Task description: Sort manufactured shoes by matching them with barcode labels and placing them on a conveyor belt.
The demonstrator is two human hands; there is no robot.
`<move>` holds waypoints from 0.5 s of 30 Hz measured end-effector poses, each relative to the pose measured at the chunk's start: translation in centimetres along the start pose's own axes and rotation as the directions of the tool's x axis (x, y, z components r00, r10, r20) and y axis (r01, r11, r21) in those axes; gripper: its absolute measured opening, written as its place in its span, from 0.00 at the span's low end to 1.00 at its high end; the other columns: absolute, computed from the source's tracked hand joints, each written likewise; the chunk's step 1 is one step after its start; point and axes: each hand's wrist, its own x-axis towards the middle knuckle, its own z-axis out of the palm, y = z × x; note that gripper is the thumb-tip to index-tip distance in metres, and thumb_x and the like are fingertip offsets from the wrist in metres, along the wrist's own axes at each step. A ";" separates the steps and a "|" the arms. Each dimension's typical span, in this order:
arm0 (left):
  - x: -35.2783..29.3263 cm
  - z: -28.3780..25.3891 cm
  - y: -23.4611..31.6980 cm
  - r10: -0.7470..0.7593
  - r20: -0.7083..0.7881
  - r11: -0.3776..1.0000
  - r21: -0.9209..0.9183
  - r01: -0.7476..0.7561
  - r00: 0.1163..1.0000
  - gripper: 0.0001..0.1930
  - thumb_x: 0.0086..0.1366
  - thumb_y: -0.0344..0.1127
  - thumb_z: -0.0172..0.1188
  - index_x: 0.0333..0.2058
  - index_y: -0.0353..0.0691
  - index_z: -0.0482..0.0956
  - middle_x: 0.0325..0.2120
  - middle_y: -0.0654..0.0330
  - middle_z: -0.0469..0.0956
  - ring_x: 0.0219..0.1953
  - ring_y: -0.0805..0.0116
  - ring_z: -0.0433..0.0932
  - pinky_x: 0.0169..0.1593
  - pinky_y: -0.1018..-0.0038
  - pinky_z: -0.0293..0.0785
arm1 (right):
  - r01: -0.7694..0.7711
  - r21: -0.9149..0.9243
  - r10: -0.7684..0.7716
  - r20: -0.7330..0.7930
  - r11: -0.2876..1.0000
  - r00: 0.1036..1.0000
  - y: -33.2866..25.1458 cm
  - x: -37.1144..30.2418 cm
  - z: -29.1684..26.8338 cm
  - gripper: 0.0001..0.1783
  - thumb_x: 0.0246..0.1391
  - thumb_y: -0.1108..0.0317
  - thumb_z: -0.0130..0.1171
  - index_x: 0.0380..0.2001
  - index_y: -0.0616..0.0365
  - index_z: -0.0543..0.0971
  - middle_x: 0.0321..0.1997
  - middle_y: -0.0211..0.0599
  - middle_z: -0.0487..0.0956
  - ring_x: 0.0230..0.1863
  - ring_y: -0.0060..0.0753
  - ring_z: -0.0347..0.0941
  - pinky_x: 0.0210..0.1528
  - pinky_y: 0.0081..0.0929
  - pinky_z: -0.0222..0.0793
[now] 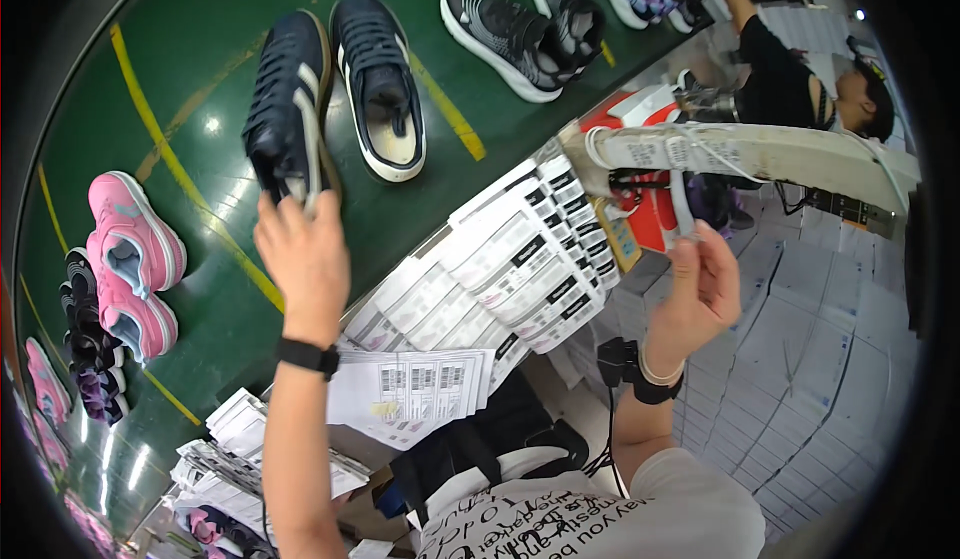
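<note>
My left hand (303,259) grips the heel end of a navy sneaker (287,89) with white side stripes, on the green surface. Its navy mate (380,89) lies just to the right, untouched, its pale insole showing. On the right, my right hand (697,284) pinches the lower end of a narrow white strip (682,204) between thumb and fingers. Behind the strip are a red and white piece (652,221) and a whitish bar. What the strip's upper end joins cannot be made out.
Pink sneakers (135,234) and dark shoes stand at left on the green table (200,19) with yellow lines. Grey-black sneakers (505,39) lie at the far side. Printed label sheets (500,269) overlap along the near edge. A person (790,79) is at upper right, above stacked white boxes (770,359).
</note>
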 end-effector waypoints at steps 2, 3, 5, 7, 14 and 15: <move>-1.7 -0.6 -1.7 -0.103 0.072 0.992 -0.061 0.108 0.992 0.08 0.58 0.37 0.63 0.35 0.45 0.75 0.33 0.54 0.72 0.41 0.50 0.71 0.39 0.58 0.67 | 0.037 0.015 -0.037 -0.008 0.999 0.999 -0.1 1.4 -1.8 0.15 0.53 0.83 0.61 0.46 0.67 0.78 0.33 0.29 0.77 0.35 0.17 0.71 0.39 0.13 0.65; -2.2 -1.1 -2.8 -0.124 0.055 0.989 -0.068 0.128 0.991 0.09 0.57 0.38 0.64 0.35 0.46 0.75 0.32 0.55 0.72 0.38 0.53 0.71 0.36 0.59 0.66 | 0.041 0.032 -0.041 -0.006 0.999 0.999 -0.4 1.7 -2.4 0.16 0.54 0.82 0.61 0.48 0.67 0.78 0.34 0.29 0.77 0.35 0.16 0.71 0.40 0.12 0.65; -3.0 -1.7 -3.2 -0.137 0.036 0.987 -0.081 0.140 0.990 0.09 0.57 0.39 0.64 0.35 0.47 0.76 0.31 0.57 0.73 0.37 0.54 0.71 0.35 0.59 0.65 | -0.037 0.084 0.032 0.060 0.996 0.998 -0.9 1.8 -3.2 0.15 0.54 0.80 0.62 0.46 0.67 0.78 0.33 0.29 0.77 0.34 0.18 0.72 0.40 0.14 0.66; -3.4 -2.7 -4.2 -0.129 0.047 0.992 0.022 0.128 0.991 0.07 0.56 0.39 0.64 0.32 0.48 0.77 0.31 0.60 0.73 0.37 0.56 0.71 0.35 0.59 0.63 | -0.129 0.029 0.101 0.473 0.991 0.875 -0.9 0.1 -3.8 0.12 0.51 0.79 0.64 0.40 0.65 0.79 0.31 0.31 0.78 0.33 0.20 0.73 0.39 0.17 0.67; -9.9 -3.9 -12.1 -0.164 0.040 0.968 0.201 0.153 0.986 0.06 0.47 0.34 0.67 0.25 0.46 0.79 0.28 0.62 0.72 0.38 0.59 0.71 0.37 0.62 0.64 | -0.161 -0.024 0.041 0.993 0.987 0.107 0.8 -13.5 0.1 0.05 0.44 0.71 0.68 0.27 0.57 0.82 0.23 0.34 0.78 0.28 0.34 0.76 0.32 0.27 0.70; -10.7 -3.8 -13.1 -0.187 0.060 0.964 0.201 0.172 0.980 0.05 0.47 0.33 0.66 0.25 0.45 0.81 0.28 0.62 0.72 0.39 0.60 0.70 0.37 0.62 0.63 | -0.141 -0.039 0.043 0.999 0.989 0.026 0.8 -14.8 0.5 0.05 0.44 0.71 0.68 0.26 0.57 0.82 0.22 0.33 0.78 0.29 0.35 0.75 0.33 0.28 0.70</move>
